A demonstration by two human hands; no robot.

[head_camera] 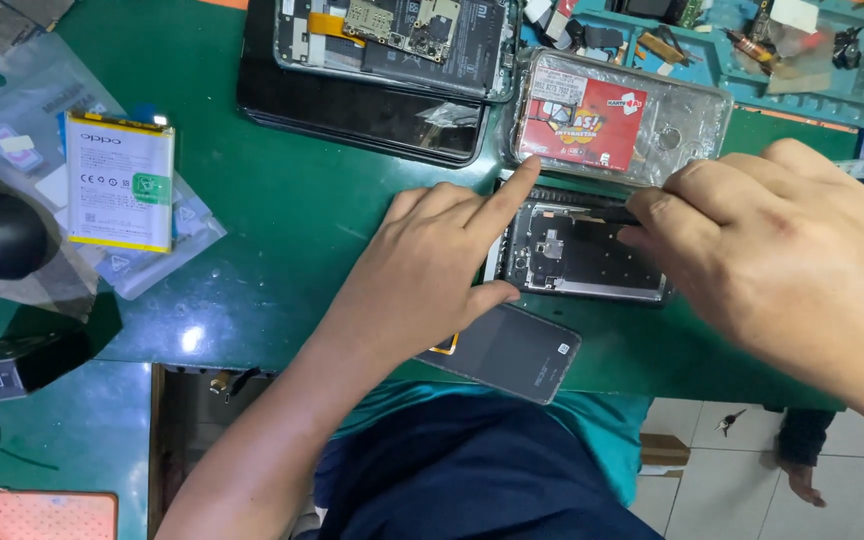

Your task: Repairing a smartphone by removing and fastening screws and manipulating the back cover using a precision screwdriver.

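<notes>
Near bench's front edge, opened phone frame (580, 250) lying long axis left-right; left hand (422, 270) pinning its left end, forefinger extended; right hand (782, 270) pinching top edge.

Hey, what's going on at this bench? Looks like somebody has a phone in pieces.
A person works on an opened phone lying on a green mat. The left hand steadies its left edge, forefinger pointing up. The right hand pinches something thin at its top edge; what exactly is hard to tell. A grey back cover lies by the table edge, a clear case just behind the phone, a battery off to the left.
</notes>
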